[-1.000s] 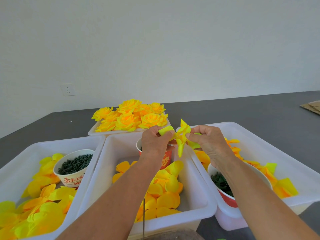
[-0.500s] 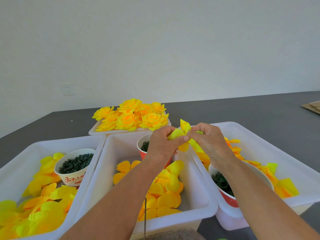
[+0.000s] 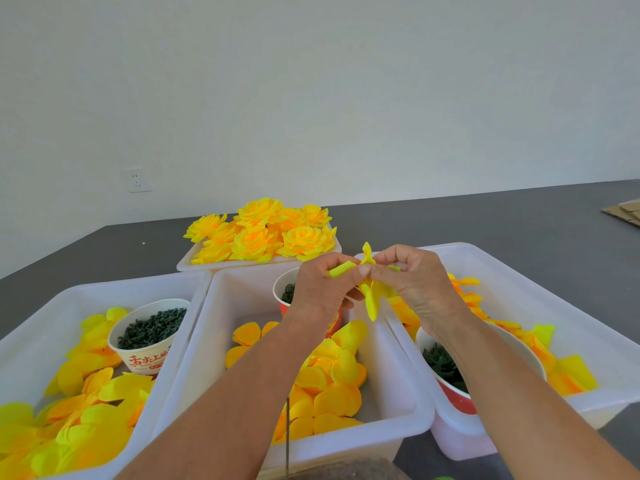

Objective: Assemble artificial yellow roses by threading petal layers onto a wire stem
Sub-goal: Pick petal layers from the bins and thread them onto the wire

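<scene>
Ideally both hands, the left hand and right hand, pinching the yellow petal layer between them, keep its centre taut for threading.

Single head-worn wide-angle view, facing forward and slightly down.

Camera sits above and behind the forearms, close to the work: left hand and right hand meet near frame centre. White bins fill the lower third, cut off by the bottom and side edges. Grey table recedes to a white wall filling the upper half. No second view.
</scene>
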{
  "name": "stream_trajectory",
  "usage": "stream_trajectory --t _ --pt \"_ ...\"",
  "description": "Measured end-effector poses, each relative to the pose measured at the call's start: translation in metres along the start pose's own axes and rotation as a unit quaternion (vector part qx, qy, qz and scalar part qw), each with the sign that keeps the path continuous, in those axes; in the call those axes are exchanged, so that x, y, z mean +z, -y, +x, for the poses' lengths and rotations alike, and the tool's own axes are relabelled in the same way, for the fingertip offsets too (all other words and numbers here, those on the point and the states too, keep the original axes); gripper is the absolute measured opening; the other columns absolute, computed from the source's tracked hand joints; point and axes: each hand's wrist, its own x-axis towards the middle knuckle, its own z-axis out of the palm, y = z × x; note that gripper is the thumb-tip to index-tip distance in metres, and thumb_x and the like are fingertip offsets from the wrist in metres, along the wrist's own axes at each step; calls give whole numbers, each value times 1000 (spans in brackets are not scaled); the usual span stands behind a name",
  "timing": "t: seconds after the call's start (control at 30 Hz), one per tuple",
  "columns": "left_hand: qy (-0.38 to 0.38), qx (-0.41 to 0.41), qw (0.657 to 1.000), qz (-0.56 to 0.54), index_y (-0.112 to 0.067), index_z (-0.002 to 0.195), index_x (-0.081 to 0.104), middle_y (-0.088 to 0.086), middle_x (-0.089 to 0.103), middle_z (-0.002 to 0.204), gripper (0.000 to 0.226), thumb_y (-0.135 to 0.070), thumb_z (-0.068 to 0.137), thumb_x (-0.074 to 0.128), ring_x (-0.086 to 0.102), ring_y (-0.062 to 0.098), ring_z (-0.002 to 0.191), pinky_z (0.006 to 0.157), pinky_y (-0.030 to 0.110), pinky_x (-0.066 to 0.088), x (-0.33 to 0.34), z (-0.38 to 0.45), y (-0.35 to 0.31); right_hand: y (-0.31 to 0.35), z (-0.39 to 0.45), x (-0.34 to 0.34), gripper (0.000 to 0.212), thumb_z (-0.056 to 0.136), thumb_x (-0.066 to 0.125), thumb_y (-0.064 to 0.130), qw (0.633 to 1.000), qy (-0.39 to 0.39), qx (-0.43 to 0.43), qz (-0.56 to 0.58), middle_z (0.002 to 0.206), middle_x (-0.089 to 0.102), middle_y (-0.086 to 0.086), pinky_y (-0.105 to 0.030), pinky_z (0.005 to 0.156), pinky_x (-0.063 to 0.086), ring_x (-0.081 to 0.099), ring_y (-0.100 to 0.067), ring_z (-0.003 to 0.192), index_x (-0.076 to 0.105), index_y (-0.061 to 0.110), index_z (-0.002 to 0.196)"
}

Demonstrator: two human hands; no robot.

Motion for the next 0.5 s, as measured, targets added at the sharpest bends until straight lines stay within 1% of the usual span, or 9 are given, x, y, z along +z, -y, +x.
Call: stream_trajectory --t 0.07,0.1,0.23,0.27,0.3,0.37,0.4,0.43,0.5 --pt "-23 7 1000 19 -7 85 69 -6 60 50 6 -13 85 67 54 0 41 43 11 43 0 3 1 0 0 0 6 77 75 17 1000 0 3 -4 82 73 -1 -29 76 54 68 -14 82 70 19 79" --pt "-38 9 999 32 -5 85 69 -3 59 51 8 -12 85 66 53 0 40 43 12 43 0 4 2 -1 0 1 5 79 73 14 1000 -4 3 -8 80 73 -2 -30 76 54 68 -15 80 70 19 79" --pt "-80 5 994 75 -11 75 67 4 59 56 11 -14 85 65 51 3 38 47 17 44 -1 6 5 -3 3 2 10 82 69 13 999 -37 0 -37 72 70 2 -14 59 47 64 -6 67 68 20 75" --pt "-86 0 993 77 -12 73 66 6 61 57 12 -14 84 65 52 4 41 49 20 45 0 7 6 -3 4 2 11 82 69 12 998 -44 0 -41 72 69 2 -13 58 46 63 -6 66 67 19 75" --pt "-95 -6 992 77 -13 72 65 8 62 60 12 -14 84 64 56 9 47 53 23 49 -1 7 6 -5 5 2 11 82 68 11 998 -54 2 -45 72 69 0 -16 58 46 62 -8 66 67 18 74" --pt "-119 -20 990 76 -15 69 63 13 64 66 15 -13 84 62 61 25 61 66 37 55 -3 10 7 -7 9 1 14 83 66 10 995 -88 13 -52 71 66 -2 -22 58 44 58 -11 64 64 17 72" --pt "-132 -27 988 72 -16 67 61 15 64 68 17 -13 84 62 61 29 64 70 44 55 -5 12 8 -8 10 0 15 83 65 10 993 -103 20 -53 71 64 -2 -23 57 43 56 -12 63 62 17 71" --pt "-143 -33 987 64 -16 66 60 15 63 70 19 -13 84 62 62 31 65 71 49 57 -6 12 7 -9 11 -1 16 84 64 9 992 -111 27 -52 71 63 -3 -25 57 43 55 -13 64 60 17 70" --pt "-155 -40 986 53 -16 67 60 19 66 78 19 -14 85 64 65 33 70 69 52 56 -7 12 6 -10 13 -1 15 84 62 8 992 -113 34 -50 72 63 -6 -31 62 48 56 -18 68 59 15 71"
